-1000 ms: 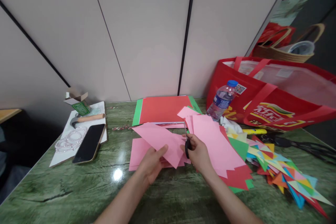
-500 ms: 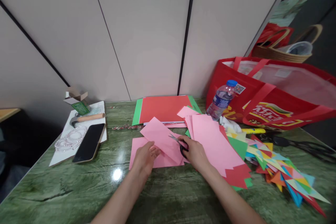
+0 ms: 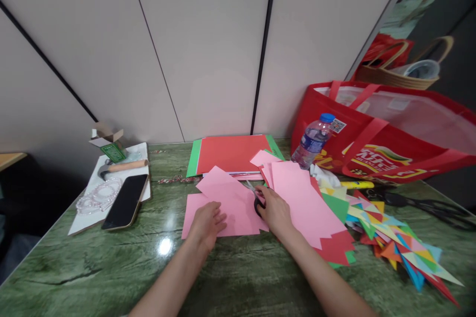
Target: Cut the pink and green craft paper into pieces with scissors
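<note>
My left hand (image 3: pixel 207 222) lies open and flat on a pile of pink paper sheets (image 3: pixel 230 203) on the green marble table (image 3: pixel 111 262). My right hand (image 3: pixel 275 210) is closed on black-handled scissors (image 3: pixel 255 197), whose blades rest low over the pink paper. A longer stack of pink, red and green sheets (image 3: pixel 308 208) lies just right of my right hand. A stack of red and green paper (image 3: pixel 230 153) lies behind, near the wall.
A water bottle (image 3: pixel 312 141) leans on a big red bag (image 3: pixel 390 133) at the right. Coloured paper triangles (image 3: pixel 397 242) spread at the right front. A phone (image 3: pixel 125 201), bracelets (image 3: pixel 97 195), a hammer (image 3: pixel 121 167) and a small box (image 3: pixel 107 144) sit at left.
The pink sheet that my left hand held up has come down flat onto the pile. My left hand now presses on it, and the scissors have dropped lower.
</note>
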Tool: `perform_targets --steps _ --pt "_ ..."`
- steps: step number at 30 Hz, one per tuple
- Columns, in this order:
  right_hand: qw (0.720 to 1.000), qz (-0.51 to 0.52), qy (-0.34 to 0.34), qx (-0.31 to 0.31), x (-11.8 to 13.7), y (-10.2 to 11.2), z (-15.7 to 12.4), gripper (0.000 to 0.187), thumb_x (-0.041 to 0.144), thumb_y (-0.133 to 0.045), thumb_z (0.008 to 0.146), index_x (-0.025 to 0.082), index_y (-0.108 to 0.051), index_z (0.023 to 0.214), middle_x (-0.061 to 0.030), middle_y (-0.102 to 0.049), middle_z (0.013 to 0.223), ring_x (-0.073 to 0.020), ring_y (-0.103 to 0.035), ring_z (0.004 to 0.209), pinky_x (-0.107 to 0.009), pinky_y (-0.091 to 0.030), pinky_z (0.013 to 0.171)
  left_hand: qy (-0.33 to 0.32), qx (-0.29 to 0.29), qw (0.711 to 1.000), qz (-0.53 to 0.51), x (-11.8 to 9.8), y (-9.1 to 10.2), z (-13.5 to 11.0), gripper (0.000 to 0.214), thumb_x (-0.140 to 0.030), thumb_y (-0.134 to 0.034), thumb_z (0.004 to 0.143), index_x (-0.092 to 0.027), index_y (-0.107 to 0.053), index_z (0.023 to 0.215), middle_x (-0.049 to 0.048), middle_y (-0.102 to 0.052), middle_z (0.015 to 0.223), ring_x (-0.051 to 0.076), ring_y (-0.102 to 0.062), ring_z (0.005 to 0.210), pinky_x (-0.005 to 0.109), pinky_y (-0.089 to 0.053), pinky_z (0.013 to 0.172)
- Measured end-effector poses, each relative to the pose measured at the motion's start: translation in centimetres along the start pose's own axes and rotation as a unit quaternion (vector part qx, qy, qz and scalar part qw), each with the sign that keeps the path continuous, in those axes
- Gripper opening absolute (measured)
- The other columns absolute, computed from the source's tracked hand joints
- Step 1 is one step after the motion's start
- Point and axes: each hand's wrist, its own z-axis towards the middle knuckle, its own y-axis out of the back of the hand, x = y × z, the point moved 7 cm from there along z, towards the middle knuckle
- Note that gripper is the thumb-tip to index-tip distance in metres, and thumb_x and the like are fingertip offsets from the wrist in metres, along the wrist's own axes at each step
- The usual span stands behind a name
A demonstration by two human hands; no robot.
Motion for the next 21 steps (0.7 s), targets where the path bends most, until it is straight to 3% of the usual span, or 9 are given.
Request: perform_targets --steps 5,13,21 --pt "1.000 -0.020 -0.013 -0.012 0.1 0.3 -0.1 0.045 0.016 -0.056 0.073 0.024 -0.049 0.116 -0.0063 -0.062 0.101 -0.0219 -0.059 0.091 -0.027 -0.041 0.066 -0.010 0.008 1.000 0.000 -0.2 -0.3 0.1 0.005 -0.012 -0.053 0.072 -0.014 -0.053 0.076 0.0080 -0.056 0.080 0.016 -0.059 0.064 0.033 -0.045 0.068" --pt "0.999 -0.017 -0.033 -0.024 -0.2 0.3 -0.1 0.042 0.014 -0.057 0.072 0.023 -0.051 0.112 -0.0055 -0.065 0.099 -0.0206 -0.061 0.088 -0.026 -0.040 0.063 -0.035 0.026 0.999 -0.007 -0.2 -0.5 0.1 0.017 -0.009 -0.058 0.067 -0.015 -0.052 0.082 0.0014 -0.055 0.064 0.015 -0.057 0.055 0.029 -0.044 0.061" --pt "0.996 -0.014 -0.076 -0.053 -1.1 0.9 0.1 0.030 0.018 -0.056 0.073 0.025 -0.060 0.102 -0.0034 -0.070 0.075 -0.0228 -0.065 0.068 -0.026 -0.036 0.053 -0.051 0.045 0.998 -0.001 -0.2 -0.6 0.6 0.027 -0.012 -0.062 0.067 -0.014 -0.051 0.091 0.0005 -0.056 0.064 0.015 -0.057 0.056 0.029 -0.043 0.062"
